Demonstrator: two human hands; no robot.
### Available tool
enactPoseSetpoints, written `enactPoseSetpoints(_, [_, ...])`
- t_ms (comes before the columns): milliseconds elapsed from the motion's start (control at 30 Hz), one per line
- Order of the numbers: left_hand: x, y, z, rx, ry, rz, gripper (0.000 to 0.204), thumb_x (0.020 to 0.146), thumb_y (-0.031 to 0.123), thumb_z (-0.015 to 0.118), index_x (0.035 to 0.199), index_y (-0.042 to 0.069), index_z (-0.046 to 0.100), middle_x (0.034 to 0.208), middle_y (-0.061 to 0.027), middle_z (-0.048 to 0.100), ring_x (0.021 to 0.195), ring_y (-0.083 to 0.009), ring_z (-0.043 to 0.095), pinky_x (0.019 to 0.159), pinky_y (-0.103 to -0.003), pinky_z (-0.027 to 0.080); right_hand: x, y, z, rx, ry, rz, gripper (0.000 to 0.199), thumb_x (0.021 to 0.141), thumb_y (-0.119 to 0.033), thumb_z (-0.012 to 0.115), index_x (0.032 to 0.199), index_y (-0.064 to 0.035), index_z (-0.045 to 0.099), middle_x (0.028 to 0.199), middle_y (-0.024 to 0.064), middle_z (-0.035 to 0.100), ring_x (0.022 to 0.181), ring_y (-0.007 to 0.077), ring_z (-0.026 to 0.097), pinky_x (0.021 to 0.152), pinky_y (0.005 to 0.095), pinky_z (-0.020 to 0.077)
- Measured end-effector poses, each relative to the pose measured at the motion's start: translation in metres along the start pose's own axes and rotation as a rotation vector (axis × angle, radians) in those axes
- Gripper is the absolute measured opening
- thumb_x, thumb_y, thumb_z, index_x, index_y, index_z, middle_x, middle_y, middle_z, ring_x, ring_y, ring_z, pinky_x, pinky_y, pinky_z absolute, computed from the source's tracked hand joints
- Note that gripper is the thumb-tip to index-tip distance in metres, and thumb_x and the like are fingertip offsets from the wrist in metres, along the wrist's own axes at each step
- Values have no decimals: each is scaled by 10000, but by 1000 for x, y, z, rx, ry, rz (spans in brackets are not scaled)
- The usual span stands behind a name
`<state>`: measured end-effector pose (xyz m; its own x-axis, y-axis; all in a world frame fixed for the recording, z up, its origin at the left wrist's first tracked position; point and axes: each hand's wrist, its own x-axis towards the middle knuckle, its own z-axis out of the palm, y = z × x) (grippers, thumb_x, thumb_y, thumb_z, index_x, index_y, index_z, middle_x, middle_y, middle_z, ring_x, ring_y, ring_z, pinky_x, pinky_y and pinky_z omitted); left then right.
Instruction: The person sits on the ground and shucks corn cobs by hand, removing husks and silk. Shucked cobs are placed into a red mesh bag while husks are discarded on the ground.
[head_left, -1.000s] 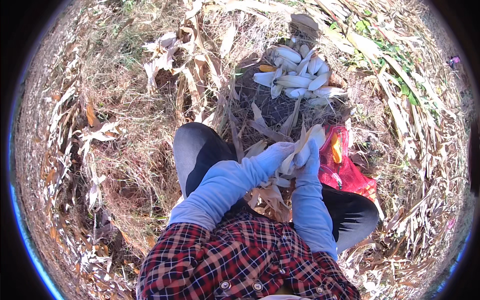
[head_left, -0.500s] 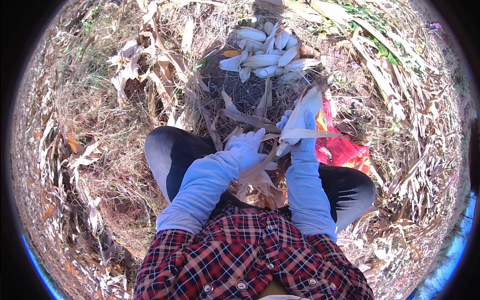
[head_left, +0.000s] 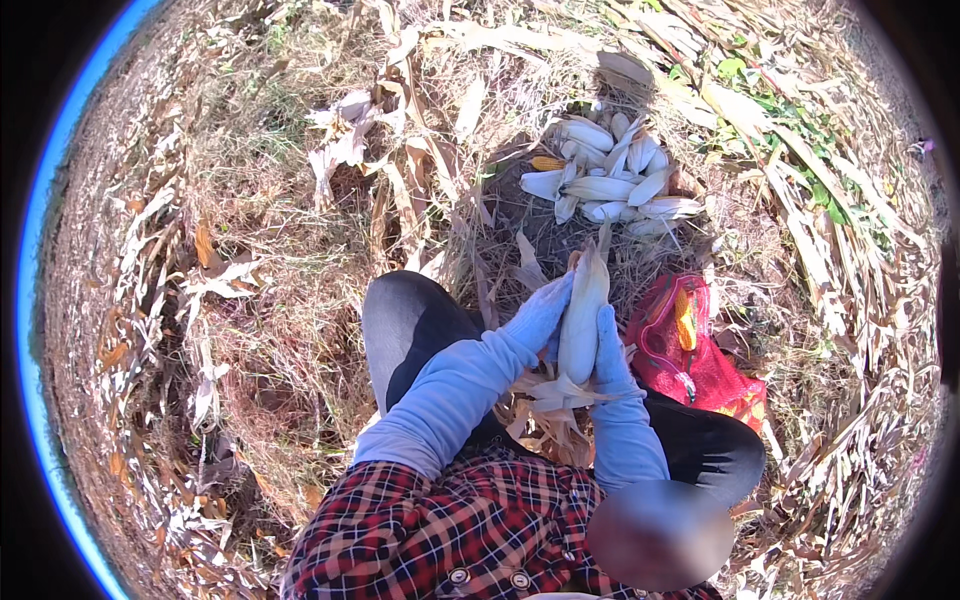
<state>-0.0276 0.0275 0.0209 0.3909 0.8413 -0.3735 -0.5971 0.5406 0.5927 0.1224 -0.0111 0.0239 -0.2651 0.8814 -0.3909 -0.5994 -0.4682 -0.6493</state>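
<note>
An ear of corn [head_left: 582, 325] in its pale husk stands nearly upright between my gloved hands, its tip pointing away from me. My left hand [head_left: 540, 312] closes on its left side near the tip. Lower down on the right side, my right hand [head_left: 610, 352] grips it, thumb along the husk. Loose husk leaves [head_left: 562, 395] spread out at its base. The fingers behind the ear are mostly hidden.
Beyond my hands lies a pile of corn ears [head_left: 605, 188], mostly in husk, with one bare yellow ear [head_left: 547, 163]. A red mesh bag [head_left: 655, 345] holding yellow corn [head_left: 685, 320] lies by my right knee. Dry stalks [head_left: 780, 150] and grass surround me.
My left hand has gone from open beside the ear to holding it near the tip. The ear has turned more upright. The whole view has shifted, moving the scene rightward.
</note>
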Motion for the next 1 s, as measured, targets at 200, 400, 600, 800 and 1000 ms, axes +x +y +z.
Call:
enactPoseSetpoints(200, [29, -30, -47, 520, 207, 541, 370, 1112, 343, 529, 1287, 38, 645, 1093, -56, 703, 937, -129, 672, 850, -278, 551, 30, 5, 25, -254, -126, -310, 739, 1062, -549, 529, 1560, -21, 392, 1431, 158, 559, 1262, 282, 595, 1061, 421, 508])
enactPoseSetpoints(400, [6, -10, -13, 397, 490, 435, 274, 1104, 249, 550, 1189, 31, 692, 969, -21, 702, 874, -125, 651, 780, -268, 535, 24, 21, 16, -391, -63, -454, 764, 1069, -511, 541, 1624, -36, 315, 1555, 152, 478, 1386, 279, 521, 1152, 415, 446])
enactPoseSetpoints(600, [9, -5, -18, -171, 377, 317, 238, 1103, 253, 551, 1086, 64, 694, 807, 19, 622, 673, -94, 567, 619, -251, 498, 7, 42, 8, -508, 161, -419, 736, 1057, -314, 625, 1645, -55, 265, 1568, 159, 435, 1430, 275, 468, 1195, 413, 394])
enactPoseSetpoints(800, [-11, 13, 20, 70, 258, 138, 271, 1082, 321, 601, 1071, 66, 693, 745, 50, 580, 590, -60, 497, 541, -254, 455, 13, 44, -21, 104, 307, -190, 424, 1005, -254, 678, 1367, -73, 556, 1220, 109, 674, 1071, 269, 697, 950, 423, 586])
enactPoseSetpoints(1000, [-3, 18, 0, 486, 327, 195, 364, 1008, 384, 718, 1212, 86, 670, 999, 4, 666, 777, -68, 597, 680, -240, 506, 1, 11, -8, -82, 147, -140, 575, 946, -198, 700, 1455, -44, 482, 1206, 120, 645, 1053, 253, 682, 882, 374, 587])
